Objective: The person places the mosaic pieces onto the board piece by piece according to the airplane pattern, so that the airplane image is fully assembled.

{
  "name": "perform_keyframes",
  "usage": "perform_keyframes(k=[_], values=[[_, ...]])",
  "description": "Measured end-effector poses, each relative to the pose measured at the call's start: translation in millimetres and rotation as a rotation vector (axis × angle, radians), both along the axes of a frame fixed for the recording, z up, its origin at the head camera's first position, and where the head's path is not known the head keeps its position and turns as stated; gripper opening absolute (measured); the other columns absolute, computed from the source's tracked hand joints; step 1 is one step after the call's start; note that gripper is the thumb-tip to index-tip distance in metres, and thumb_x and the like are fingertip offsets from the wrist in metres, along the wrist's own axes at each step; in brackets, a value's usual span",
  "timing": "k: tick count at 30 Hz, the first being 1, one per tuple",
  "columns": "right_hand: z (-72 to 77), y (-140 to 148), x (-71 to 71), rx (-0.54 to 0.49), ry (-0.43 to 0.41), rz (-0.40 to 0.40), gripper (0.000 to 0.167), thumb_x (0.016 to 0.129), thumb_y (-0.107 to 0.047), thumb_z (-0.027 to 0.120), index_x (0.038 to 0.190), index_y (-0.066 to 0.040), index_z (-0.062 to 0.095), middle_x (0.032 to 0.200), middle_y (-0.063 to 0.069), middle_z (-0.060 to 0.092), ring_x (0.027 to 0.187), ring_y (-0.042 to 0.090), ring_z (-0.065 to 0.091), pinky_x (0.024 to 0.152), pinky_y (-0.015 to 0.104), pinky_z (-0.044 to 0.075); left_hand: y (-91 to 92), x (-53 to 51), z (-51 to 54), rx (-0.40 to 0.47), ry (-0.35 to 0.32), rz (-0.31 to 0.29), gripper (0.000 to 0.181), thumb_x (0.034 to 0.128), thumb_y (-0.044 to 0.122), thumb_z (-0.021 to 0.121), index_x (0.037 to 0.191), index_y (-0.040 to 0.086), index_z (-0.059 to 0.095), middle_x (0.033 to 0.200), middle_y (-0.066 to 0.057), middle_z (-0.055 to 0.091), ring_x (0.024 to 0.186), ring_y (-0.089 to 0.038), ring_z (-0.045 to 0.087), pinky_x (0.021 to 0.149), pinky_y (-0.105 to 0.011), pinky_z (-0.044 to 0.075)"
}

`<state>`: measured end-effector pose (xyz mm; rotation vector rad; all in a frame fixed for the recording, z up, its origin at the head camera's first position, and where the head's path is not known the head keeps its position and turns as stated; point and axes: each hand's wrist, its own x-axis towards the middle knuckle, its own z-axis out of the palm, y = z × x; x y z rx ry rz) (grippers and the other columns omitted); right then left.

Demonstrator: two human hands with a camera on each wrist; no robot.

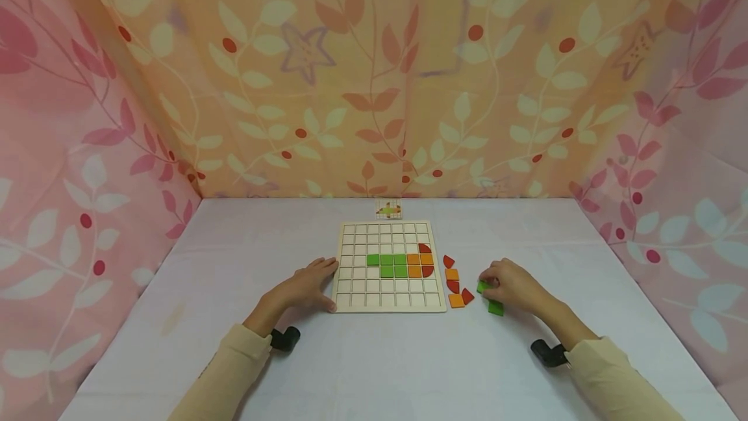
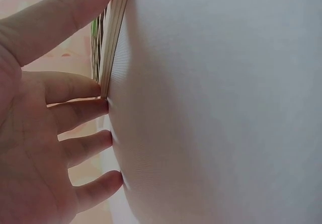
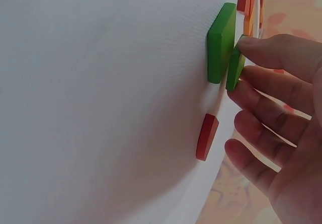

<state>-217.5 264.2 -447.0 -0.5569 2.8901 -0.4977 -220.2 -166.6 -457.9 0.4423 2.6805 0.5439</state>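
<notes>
A wooden grid board (image 1: 358, 291) lies flat on the white table, with green, orange and red tiles set in some of its squares. My left hand (image 1: 306, 283) rests at its left edge, fingers extended and thumb at the near corner. Off to the right, my right hand (image 1: 513, 286) pinches a green square tile (image 3: 235, 68) between thumb and fingers. Another green tile (image 1: 495, 308) lies on the table just nearer to me. A red piece (image 3: 206, 137) shows in the right wrist view below that hand; the head view hides it.
Between board and right hand lie loose red quarter-round pieces (image 1: 467, 296) and orange squares (image 1: 456, 301). Behind the board sits a small pattern card (image 1: 388, 208). Patterned cloth (image 1: 374, 83) walls the table at the back and both sides.
</notes>
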Motion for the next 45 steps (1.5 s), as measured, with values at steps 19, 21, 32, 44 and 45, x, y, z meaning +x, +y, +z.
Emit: perform_keyframes(k=[19,21,32,44,45], values=[[5.6,-26.1,-8.0,-0.037,0.033,-0.042,0.027,0.082,-0.016,0.075,0.107,-0.007,0.074,0.096,0.002,0.067,0.09,0.018,0.053,0.08,0.036,0.053,0.7,1.6,0.8,0.005,-0.005,0.004,0.095,0.0758,0.029,0.083,0.152,0.003,0.031,0.161,-0.012,0.026,0.151,-0.037,0.016,0.117,-0.062,0.019],[7.3,-28.8,-8.1,-0.049,0.042,-0.035,0.027,0.082,-0.017,0.075,0.107,-0.007,0.074,0.096,0.002,0.066,0.092,0.019,0.054,0.082,0.037,0.053,0.4,1.2,-0.2,0.008,-0.006,0.003,0.095,0.0759,0.029,0.083,0.152,0.003,0.031,0.161,-0.012,0.026,0.151,-0.037,0.016,0.117,-0.062,0.019],[11.9,-48.8,-13.5,-0.123,0.053,0.001,0.024,0.083,-0.016,0.074,0.105,-0.006,0.074,0.097,0.004,0.067,0.093,0.022,0.054,0.083,0.038,0.052,0.8,0.7,-0.3,0.012,0.0,0.004,0.095,0.0756,0.029,0.083,0.151,0.003,0.032,0.161,-0.013,0.027,0.15,-0.037,0.016,0.116,-0.062,0.02],[16.1,-74.7,-24.4,-0.106,0.088,0.052,0.026,0.082,-0.018,0.076,0.105,-0.007,0.074,0.094,0.003,0.065,0.09,0.022,0.051,0.08,0.034,0.049,0.8,1.0,1.6,0.018,0.001,0.004,0.095,0.0752,0.029,0.083,0.151,0.003,0.032,0.161,-0.013,0.027,0.15,-0.038,0.017,0.116,-0.063,0.019],[16.9,-76.4,-25.2,-0.101,0.085,0.056,0.026,0.082,-0.018,0.076,0.106,-0.007,0.074,0.095,0.003,0.065,0.09,0.021,0.051,0.081,0.035,0.049,0.9,1.0,1.8,0.017,0.003,0.004,0.095,0.0751,0.029,0.084,0.151,0.003,0.032,0.161,-0.013,0.027,0.15,-0.038,0.017,0.116,-0.063,0.019]])
